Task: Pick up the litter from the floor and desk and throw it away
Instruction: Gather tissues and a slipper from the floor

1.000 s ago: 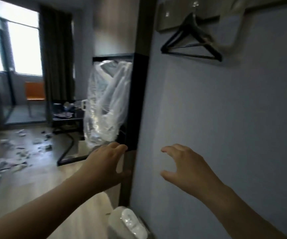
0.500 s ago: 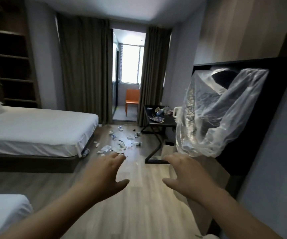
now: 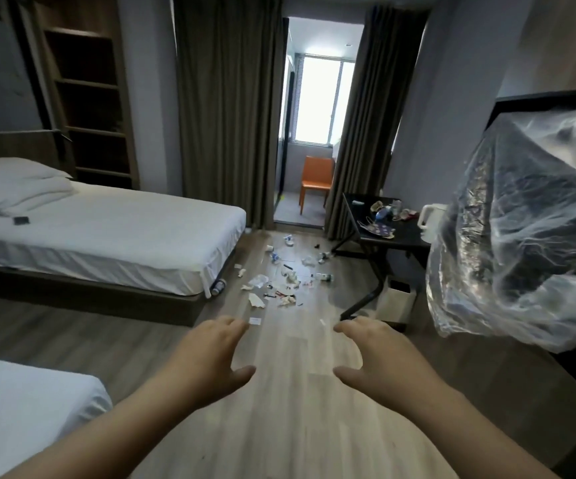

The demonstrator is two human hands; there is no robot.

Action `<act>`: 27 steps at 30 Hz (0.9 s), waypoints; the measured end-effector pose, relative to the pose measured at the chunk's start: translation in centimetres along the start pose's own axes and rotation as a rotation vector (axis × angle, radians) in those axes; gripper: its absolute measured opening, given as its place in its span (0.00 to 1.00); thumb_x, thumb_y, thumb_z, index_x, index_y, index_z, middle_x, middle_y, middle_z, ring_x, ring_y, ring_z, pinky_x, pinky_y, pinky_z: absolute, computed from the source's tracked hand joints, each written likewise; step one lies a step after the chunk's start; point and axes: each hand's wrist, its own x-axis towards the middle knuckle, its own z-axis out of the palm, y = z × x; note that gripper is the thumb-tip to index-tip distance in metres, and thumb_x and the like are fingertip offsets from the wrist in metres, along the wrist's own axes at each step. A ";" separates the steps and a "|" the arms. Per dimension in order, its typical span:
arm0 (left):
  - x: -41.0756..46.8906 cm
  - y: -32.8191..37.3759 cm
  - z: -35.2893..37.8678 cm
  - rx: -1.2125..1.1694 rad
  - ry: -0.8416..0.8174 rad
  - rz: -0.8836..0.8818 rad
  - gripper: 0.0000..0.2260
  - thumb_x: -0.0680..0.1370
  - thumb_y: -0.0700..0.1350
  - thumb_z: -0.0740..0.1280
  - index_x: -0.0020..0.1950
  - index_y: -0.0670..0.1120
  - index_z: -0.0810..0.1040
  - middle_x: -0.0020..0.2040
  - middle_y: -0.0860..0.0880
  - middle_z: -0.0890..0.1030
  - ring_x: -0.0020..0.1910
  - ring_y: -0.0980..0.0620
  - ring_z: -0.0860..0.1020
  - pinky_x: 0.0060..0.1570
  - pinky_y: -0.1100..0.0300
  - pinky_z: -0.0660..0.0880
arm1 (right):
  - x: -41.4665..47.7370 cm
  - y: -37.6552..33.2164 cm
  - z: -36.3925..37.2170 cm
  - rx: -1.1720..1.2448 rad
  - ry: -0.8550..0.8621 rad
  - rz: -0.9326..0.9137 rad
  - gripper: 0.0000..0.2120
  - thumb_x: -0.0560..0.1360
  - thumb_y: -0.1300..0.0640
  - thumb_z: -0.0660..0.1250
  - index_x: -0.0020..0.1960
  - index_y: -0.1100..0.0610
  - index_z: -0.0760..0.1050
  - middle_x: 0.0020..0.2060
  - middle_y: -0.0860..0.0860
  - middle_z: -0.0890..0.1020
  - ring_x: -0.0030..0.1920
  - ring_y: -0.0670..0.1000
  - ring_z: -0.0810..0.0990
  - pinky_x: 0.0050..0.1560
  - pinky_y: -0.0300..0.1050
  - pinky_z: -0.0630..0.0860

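Litter lies scattered on the wooden floor between the bed and the black desk: crumpled tissues, wrappers, small bottles. More rubbish sits on the desk. A white waste bin stands under the desk. A bottle lies at the bed's foot. My left hand and my right hand are stretched out in front of me, fingers spread, holding nothing, well short of the litter.
A large clear plastic bag hangs at the right over a dark frame. Two white beds fill the left side. An orange chair stands beyond the curtains. A white kettle is on the desk.
The view has swung left from the wall and hanger toward the room, and the bag has shifted to the right edge. Both hands stay open and empty.
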 end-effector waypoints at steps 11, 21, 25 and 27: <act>16.6 -8.8 4.1 -0.026 -0.090 -0.064 0.26 0.72 0.62 0.65 0.67 0.53 0.68 0.61 0.54 0.73 0.59 0.53 0.74 0.56 0.59 0.71 | 19.2 4.6 6.3 0.052 -0.060 0.066 0.27 0.72 0.42 0.65 0.69 0.45 0.66 0.61 0.43 0.74 0.65 0.47 0.70 0.55 0.40 0.68; 33.0 -20.6 9.4 -0.058 -0.175 -0.035 0.27 0.73 0.62 0.64 0.68 0.53 0.67 0.63 0.54 0.72 0.61 0.53 0.73 0.58 0.59 0.70 | 37.1 6.8 14.1 0.051 -0.156 0.173 0.26 0.72 0.42 0.65 0.68 0.45 0.67 0.61 0.42 0.73 0.62 0.46 0.72 0.54 0.40 0.70; 39.2 -23.9 10.6 -0.066 -0.206 0.017 0.26 0.73 0.61 0.64 0.68 0.52 0.68 0.63 0.53 0.73 0.61 0.53 0.73 0.59 0.59 0.70 | 42.3 7.4 15.7 0.061 -0.182 0.257 0.26 0.72 0.43 0.65 0.68 0.45 0.67 0.62 0.42 0.74 0.62 0.46 0.72 0.57 0.41 0.72; 43.0 -25.5 11.0 -0.051 -0.202 0.058 0.26 0.73 0.61 0.63 0.68 0.52 0.68 0.62 0.53 0.73 0.61 0.53 0.73 0.59 0.59 0.70 | 45.1 8.0 16.6 0.054 -0.175 0.282 0.25 0.72 0.43 0.65 0.68 0.45 0.67 0.62 0.42 0.74 0.63 0.46 0.72 0.58 0.41 0.72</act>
